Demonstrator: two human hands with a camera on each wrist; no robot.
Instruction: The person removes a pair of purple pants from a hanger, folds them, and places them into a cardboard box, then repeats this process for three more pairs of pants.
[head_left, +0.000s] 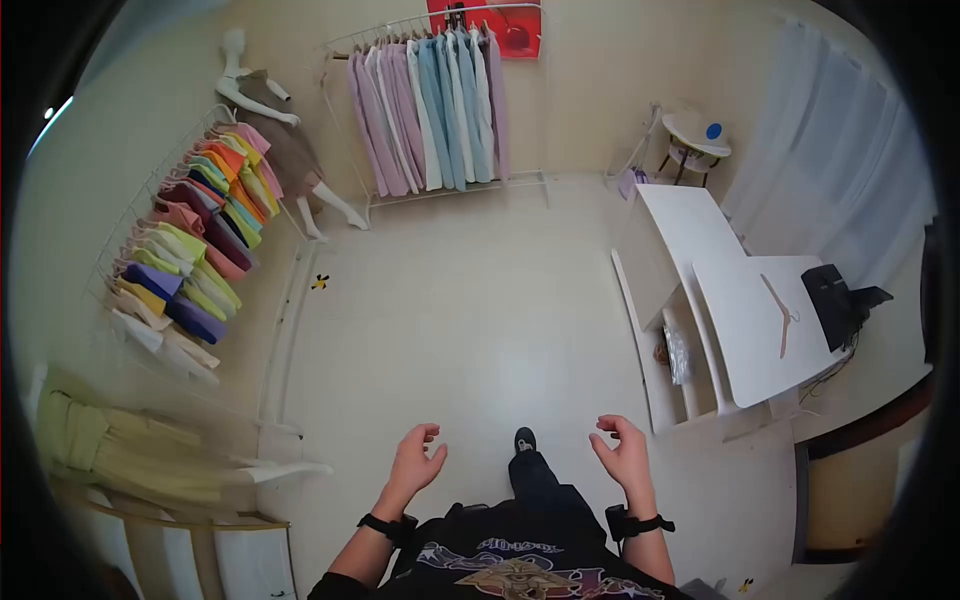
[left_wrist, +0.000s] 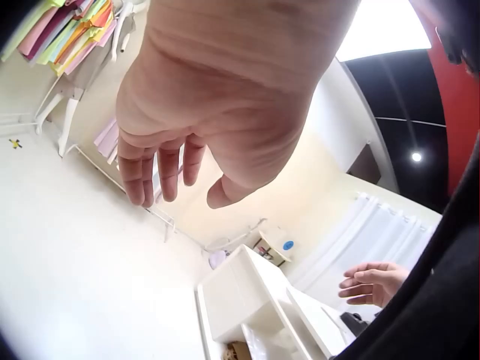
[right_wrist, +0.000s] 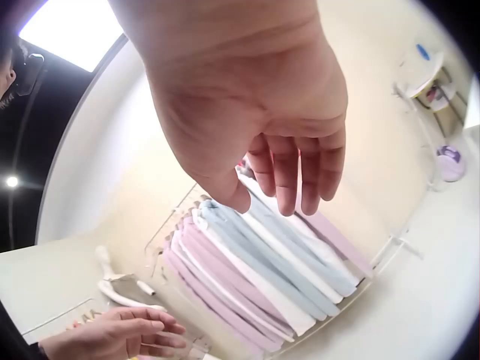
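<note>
Fingers loosely bent and thumbs apart, the left hand (head_left: 413, 466) and right hand (head_left: 624, 462) grip nothing. Nearest is the white counter (head_left: 735, 330), at one to two o'clock, touched by neither. A wooden hanger (head_left: 784, 318) lies bare on top; below, an open compartment (head_left: 690, 402) holds a silvery plastic packet (head_left: 678, 356) and something brown, unclear. Pastel shirts (head_left: 430, 115) hang near twelve, bright garments (head_left: 190, 235) around ten to eleven. Whether handling is unstarted or finished, I cannot judge.

Black short-sleeved shirt (head_left: 500, 560), colourful chest print; black strap and small module on each wrist; dark trousers (head_left: 540, 478); dark shoe (head_left: 525, 439).
</note>
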